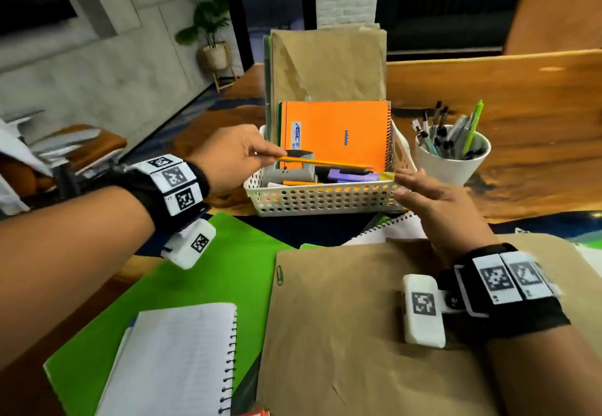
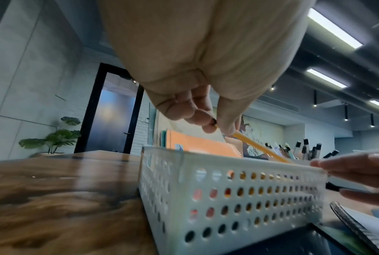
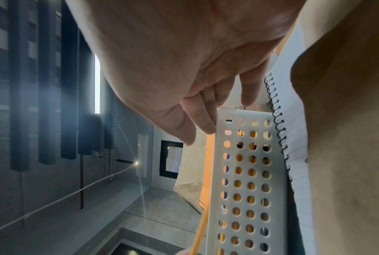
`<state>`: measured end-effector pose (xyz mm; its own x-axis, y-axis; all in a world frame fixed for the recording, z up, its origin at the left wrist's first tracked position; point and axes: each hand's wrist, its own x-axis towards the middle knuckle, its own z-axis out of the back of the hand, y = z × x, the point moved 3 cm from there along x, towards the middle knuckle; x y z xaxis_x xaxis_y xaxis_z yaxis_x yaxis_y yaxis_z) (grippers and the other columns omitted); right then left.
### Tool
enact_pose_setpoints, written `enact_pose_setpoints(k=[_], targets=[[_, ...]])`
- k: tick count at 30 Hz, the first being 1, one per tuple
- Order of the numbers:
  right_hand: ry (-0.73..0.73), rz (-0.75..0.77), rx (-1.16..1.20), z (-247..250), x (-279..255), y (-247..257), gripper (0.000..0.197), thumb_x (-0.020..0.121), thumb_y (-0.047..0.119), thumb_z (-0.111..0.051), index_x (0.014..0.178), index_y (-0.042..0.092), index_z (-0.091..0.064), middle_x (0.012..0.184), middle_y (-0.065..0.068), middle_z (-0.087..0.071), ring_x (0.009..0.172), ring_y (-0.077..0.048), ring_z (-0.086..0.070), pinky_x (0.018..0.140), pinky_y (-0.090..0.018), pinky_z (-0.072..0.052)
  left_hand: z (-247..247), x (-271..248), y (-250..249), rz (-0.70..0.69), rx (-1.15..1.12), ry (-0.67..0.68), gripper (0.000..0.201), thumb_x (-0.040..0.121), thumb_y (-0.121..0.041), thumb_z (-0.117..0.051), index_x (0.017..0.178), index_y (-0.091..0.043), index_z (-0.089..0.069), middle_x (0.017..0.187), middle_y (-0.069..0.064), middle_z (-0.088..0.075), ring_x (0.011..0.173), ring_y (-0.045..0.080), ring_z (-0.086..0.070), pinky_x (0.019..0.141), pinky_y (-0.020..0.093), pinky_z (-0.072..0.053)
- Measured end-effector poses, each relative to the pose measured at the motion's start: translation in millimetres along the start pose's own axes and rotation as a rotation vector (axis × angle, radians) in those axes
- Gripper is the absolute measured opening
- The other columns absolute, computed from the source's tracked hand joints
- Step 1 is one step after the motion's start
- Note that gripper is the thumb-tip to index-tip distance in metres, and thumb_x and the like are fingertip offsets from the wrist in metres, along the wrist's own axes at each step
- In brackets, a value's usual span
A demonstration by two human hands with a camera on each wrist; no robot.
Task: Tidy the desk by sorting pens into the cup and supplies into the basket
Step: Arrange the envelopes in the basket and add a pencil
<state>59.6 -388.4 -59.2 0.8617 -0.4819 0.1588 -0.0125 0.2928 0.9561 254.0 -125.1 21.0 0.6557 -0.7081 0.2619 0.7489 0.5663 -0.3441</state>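
My left hand (image 1: 277,155) pinches the left end of a yellow pencil (image 1: 325,163) and holds it level over the white perforated basket (image 1: 319,200). The left wrist view shows the thumb and fingertips (image 2: 214,126) on the pencil (image 2: 260,149), which slants over the basket's rim (image 2: 227,165). An orange notebook (image 1: 338,135), a grey stapler (image 1: 293,171) and a purple item lie in the basket. My right hand (image 1: 407,184) rests straight-fingered against the basket's right front corner (image 3: 245,172). To the right stands a white cup (image 1: 452,164) full of pens.
Brown envelopes (image 1: 325,63) stand behind the basket. In front of it lie a green folder (image 1: 228,269), a lined spiral notebook (image 1: 172,357) and a brown envelope (image 1: 351,318) with a green paper clip (image 1: 279,274). A second spiral notebook (image 3: 293,138) sits by my right hand.
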Motion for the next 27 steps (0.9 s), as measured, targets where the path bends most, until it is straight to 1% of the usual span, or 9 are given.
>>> enact_pose_setpoints(k=[4,8,11,13,16,19,21,23,27], targets=[[-0.002,-0.006,0.002,0,-1,0,0.035,0.093,0.018,-0.067,0.128,0.02,-0.068,0.142,0.01,-0.057,0.142,0.004,-0.028,0.119,-0.036,-0.027,-28,3,-13,0.009,0.038,0.23,0.025,0.096,-0.024,-0.069,0.119,-0.032,-0.076,0.093,-0.017,-0.06,0.095,0.009,-0.061,0.094,0.035,-0.052],[-0.014,0.026,-0.044,1,-2,5,0.036,0.093,0.018,-0.066,0.129,0.016,-0.067,0.14,0.01,-0.058,0.14,0.005,-0.032,0.119,-0.031,-0.025,-25,0,-19,0.04,0.057,0.159,0.037,0.095,-0.033,-0.068,0.132,-0.031,-0.067,0.102,-0.006,-0.052,0.094,0.012,-0.055,0.089,0.031,-0.046],[0.005,0.035,-0.074,2,-1,10,0.037,0.093,0.017,-0.066,0.13,0.013,-0.066,0.138,0.009,-0.059,0.141,0.003,-0.032,0.117,-0.025,-0.024,-2,-26,-36,-0.055,0.125,0.187,0.025,0.086,-0.035,-0.078,0.111,-0.035,-0.075,0.095,-0.01,-0.055,0.084,0.011,-0.06,0.084,0.036,-0.052],[0.011,0.034,-0.086,2,-3,13,0.038,0.093,0.016,-0.066,0.131,0.012,-0.065,0.137,0.006,-0.06,0.142,0.002,-0.032,0.12,-0.028,-0.023,2,-60,-58,-0.13,0.153,0.442,0.025,0.08,-0.04,-0.082,0.103,-0.036,-0.075,0.09,-0.014,-0.06,0.082,0.005,-0.061,0.081,0.036,-0.054],[0.02,0.021,-0.044,-2,-5,13,0.039,0.092,0.013,-0.066,0.131,0.01,-0.065,0.134,-0.001,-0.062,0.14,-0.005,-0.041,0.119,-0.03,-0.03,-8,-122,-86,-0.173,0.191,0.871,0.056,0.069,-0.057,-0.086,0.119,-0.043,-0.067,0.098,-0.019,-0.06,0.087,0.001,-0.06,0.078,0.025,-0.052],[0.018,0.018,-0.082,-2,-7,13,0.04,0.088,0.017,-0.071,0.128,0.016,-0.066,0.134,0.004,-0.062,0.139,0.0,-0.04,0.12,-0.03,-0.028,-21,-169,-100,-0.261,0.181,1.052,0.087,0.06,-0.06,-0.09,0.135,-0.056,-0.048,0.121,-0.019,-0.045,0.09,-0.007,-0.051,0.073,0.007,-0.039],[-0.004,-0.008,-0.091,-2,-8,14,0.039,0.09,0.019,-0.069,0.129,0.018,-0.066,0.134,0.009,-0.06,0.14,0.005,-0.035,0.121,-0.03,-0.025,-29,-191,-105,-0.371,0.216,1.081,0.091,0.062,-0.059,-0.09,0.137,-0.061,-0.04,0.132,-0.015,-0.032,0.094,0.001,-0.05,0.076,0.015,-0.039],[-0.022,-0.019,-0.085,-1,-8,12,0.039,0.092,0.016,-0.067,0.131,0.016,-0.065,0.131,0.017,-0.054,0.141,0.005,-0.032,0.122,-0.031,-0.022,-34,-202,-106,-0.453,0.202,1.043,0.081,0.068,-0.054,-0.088,0.135,-0.059,-0.044,0.135,-0.013,-0.027,0.092,0.007,-0.05,0.08,0.019,-0.038],[-0.018,-0.024,-0.039,0,-5,7,0.037,0.092,0.016,-0.067,0.13,0.016,-0.066,0.126,0.021,-0.051,0.142,0.002,-0.029,0.124,-0.041,-0.02,-33,-194,-99,-0.366,-0.006,0.979,0.054,0.078,-0.033,-0.086,0.125,-0.046,-0.064,0.125,-0.016,-0.038,0.084,-0.004,-0.045,0.072,-0.001,-0.028]])
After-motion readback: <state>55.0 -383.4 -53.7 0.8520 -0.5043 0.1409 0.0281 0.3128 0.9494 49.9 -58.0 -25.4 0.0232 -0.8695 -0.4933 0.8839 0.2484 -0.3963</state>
